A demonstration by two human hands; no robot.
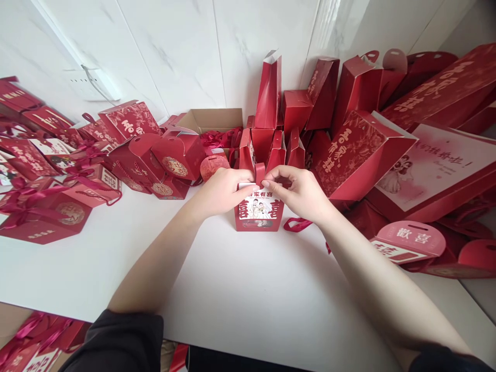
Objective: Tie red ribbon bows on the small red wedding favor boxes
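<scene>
A small red and white gift box [259, 209] with a printed couple and Chinese characters stands upright on the white table, its front facing me. A red ribbon [260, 173] rises in a loop at its top edge. My left hand [226, 190] is closed at the upper left of the box, thumb along the top edge. From the right, my right hand [301, 190] pinches the ribbon between thumb and fingertips. The fingers behind the box top are partly hidden. A loose dark pink ribbon [297, 225] lies beside the box, under my right wrist.
Red gift boxes [170, 155] crowd the left. Tall red bags [352, 150] are piled along the right. Behind my hands, an open cardboard carton [209, 118] holds red ribbons. A white wall socket [93, 82] with a cable is at the back left.
</scene>
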